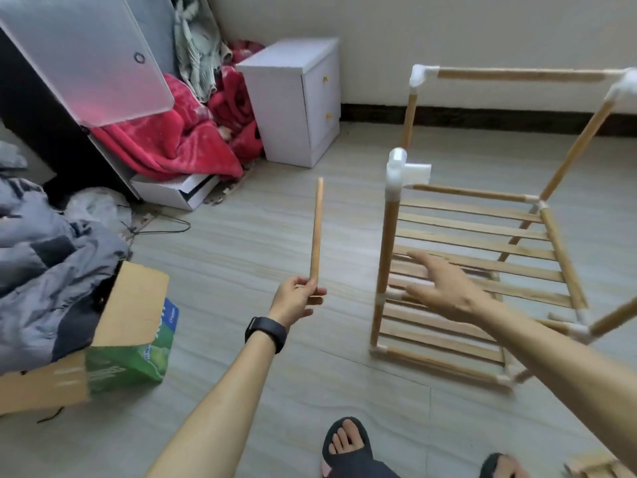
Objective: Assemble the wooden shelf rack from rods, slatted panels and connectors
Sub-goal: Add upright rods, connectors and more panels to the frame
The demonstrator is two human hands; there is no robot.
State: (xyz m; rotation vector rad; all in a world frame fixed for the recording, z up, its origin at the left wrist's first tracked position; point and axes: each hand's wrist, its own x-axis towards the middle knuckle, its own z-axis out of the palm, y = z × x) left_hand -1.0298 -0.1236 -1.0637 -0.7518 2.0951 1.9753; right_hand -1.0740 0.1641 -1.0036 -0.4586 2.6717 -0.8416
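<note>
My left hand (299, 298) pinches the lower end of a loose wooden rod (317, 229) and holds it upright over the floor. The partly built rack (482, 243) stands on the floor to the right, with slatted panels (475, 251) set between rods and white connectors. Its near left post (387, 250) carries a white three-way connector (401, 169) with an empty socket on top. My right hand (441, 288) hovers open, fingers spread, just right of that post and in front of the slats, slightly blurred.
A cardboard box (113, 339) with clothes piled on it sits at the left. A white drawer cabinet (296, 101) and red blankets (193, 132) stand against the far wall. My sandalled feet (348, 446) are at the bottom edge.
</note>
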